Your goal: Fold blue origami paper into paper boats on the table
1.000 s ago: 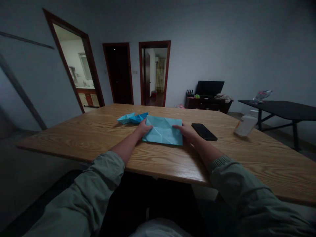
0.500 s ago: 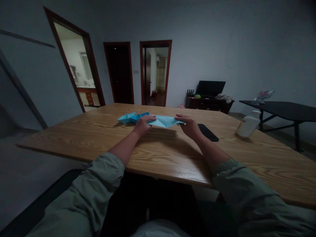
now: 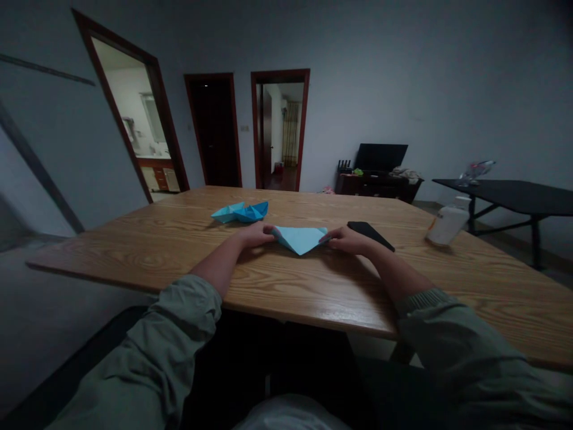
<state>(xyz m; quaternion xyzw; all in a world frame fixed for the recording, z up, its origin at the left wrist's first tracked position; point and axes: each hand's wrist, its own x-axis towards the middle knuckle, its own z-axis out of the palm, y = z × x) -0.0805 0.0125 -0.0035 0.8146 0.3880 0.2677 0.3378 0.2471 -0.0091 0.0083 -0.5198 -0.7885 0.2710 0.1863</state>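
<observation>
A light blue folded sheet of paper lies low over the table in front of me, one point of it facing my body. My left hand pinches its left corner, and my right hand grips the right corner between thumb and fingers. Just beyond my left hand sit two folded paper boats, a pale blue one and a darker blue one, touching each other. Close behind my right hand is a flat black object, perhaps a phone or case.
The wooden table spans the view. A white bottle stands at its right side. Farther back are a black side table, a low dark cabinet with a screen, and doorways along the wall.
Both hands have brought the paper down and nearer to me. Its point now faces my body, and the paper boats are no longer partly covered by my left hand.
</observation>
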